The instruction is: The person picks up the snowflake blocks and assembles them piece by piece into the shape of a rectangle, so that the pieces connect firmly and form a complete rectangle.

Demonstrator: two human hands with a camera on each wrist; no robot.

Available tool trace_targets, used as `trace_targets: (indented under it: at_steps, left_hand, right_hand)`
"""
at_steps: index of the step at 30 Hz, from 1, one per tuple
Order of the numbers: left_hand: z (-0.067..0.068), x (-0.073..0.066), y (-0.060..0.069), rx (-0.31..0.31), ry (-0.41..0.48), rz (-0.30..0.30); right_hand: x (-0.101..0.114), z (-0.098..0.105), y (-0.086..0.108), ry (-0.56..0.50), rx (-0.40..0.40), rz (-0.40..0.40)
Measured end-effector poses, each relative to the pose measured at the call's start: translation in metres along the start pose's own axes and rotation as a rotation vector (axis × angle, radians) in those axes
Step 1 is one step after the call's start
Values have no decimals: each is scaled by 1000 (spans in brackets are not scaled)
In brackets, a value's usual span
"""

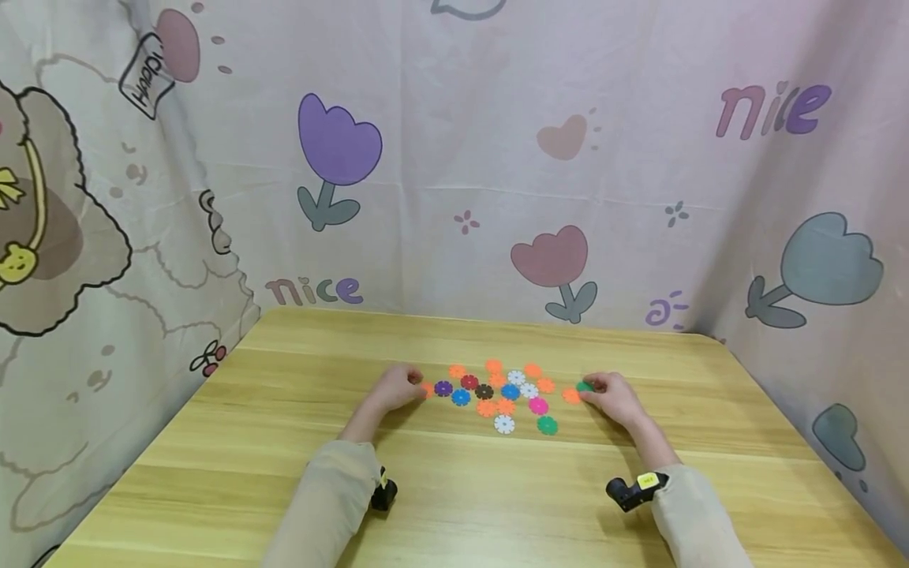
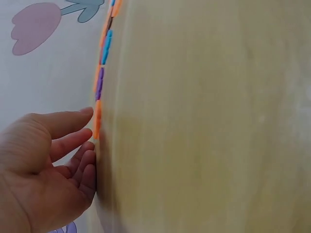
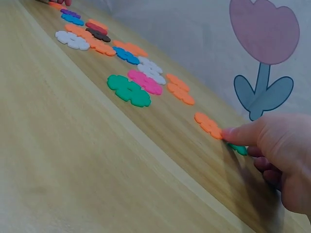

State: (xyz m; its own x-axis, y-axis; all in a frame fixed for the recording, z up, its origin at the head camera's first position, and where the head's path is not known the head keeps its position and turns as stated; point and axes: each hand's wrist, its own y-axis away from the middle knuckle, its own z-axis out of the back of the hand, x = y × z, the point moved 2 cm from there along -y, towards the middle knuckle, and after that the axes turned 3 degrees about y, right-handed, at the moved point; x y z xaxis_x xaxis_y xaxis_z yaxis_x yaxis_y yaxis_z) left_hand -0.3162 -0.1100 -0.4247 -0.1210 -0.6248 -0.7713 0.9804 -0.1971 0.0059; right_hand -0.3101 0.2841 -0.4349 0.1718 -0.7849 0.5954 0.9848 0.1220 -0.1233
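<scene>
Many flat, notched plastic discs lie in a loose cluster on the wooden table. My left hand (image 1: 399,386) is at the cluster's left end, fingers loosely bent, thumb and fingertips beside an orange disc (image 2: 98,119). A purple disc (image 1: 443,388) lies just past that one. At the right end, my right hand (image 1: 613,394) rests low over the table. Its thumb reaches the edge of another orange disc (image 3: 208,125), and a green disc (image 3: 237,148) shows partly between the thumb and the other fingers. Between the hands are blue, white, red, brown, pink and orange discs.
The wooden table (image 1: 454,489) ends at the back against a printed curtain (image 1: 440,158). A second green disc (image 1: 548,425) and a white disc (image 1: 504,424) lie nearest the front of the cluster. Black cameras (image 1: 632,493) are strapped at both wrists.
</scene>
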Motion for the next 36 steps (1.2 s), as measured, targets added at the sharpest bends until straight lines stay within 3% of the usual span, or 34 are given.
trace_targets:
  at_steps: [4,14,20,25,30,36]
  left_hand:
    - [-2,-2,-1,-3,-25,-26]
    - [-3,-3,-3,8,-54,-13]
    - [-3,-2,-4,10,-32,2]
    - [-2,-3,-1,-9,9,14]
    - [0,-5,3,-46,26,5]
    - [0,-7,11,-19,199,56]
  right_hand:
    - [-1,0,0,-1,-5,15]
    - [-5,3,3,27,0,47]
    - [-3,7,4,11,15,11]
    - [-2,10,6,-35,21,-48]
    - [2,10,6,-41,-10,-42]
    - [15,3,9,-105,-32,-15]
